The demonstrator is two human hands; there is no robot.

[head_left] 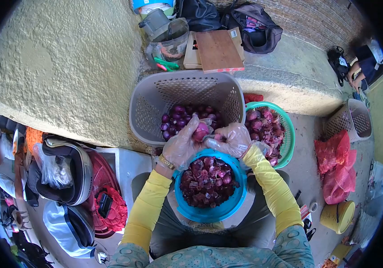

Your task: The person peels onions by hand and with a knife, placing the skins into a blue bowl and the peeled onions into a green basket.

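My left hand [179, 144], in a clear plastic glove, grips a red onion [200, 132] above the near rim of the grey basket. My right hand [232, 139], gloved too, is closed close beside the onion; a small dark item shows at its fingers, too little to name. Below both hands a blue basin [184, 206] sits between my knees, full of onion skins [205, 181] and some onions. Shiny peeled purple onions [180, 117] lie in the grey basket [149, 111]. To the right, a green basket [291, 142] holds unpeeled onions [265, 125] and loose skins.
Red mesh sacks [334, 165] and a yellow bucket [344, 216] stand on the floor at right, near another grey basket [361, 118]. A brown board [218, 49] and bags [254, 29] rest on the ledge ahead. People are at both far edges.
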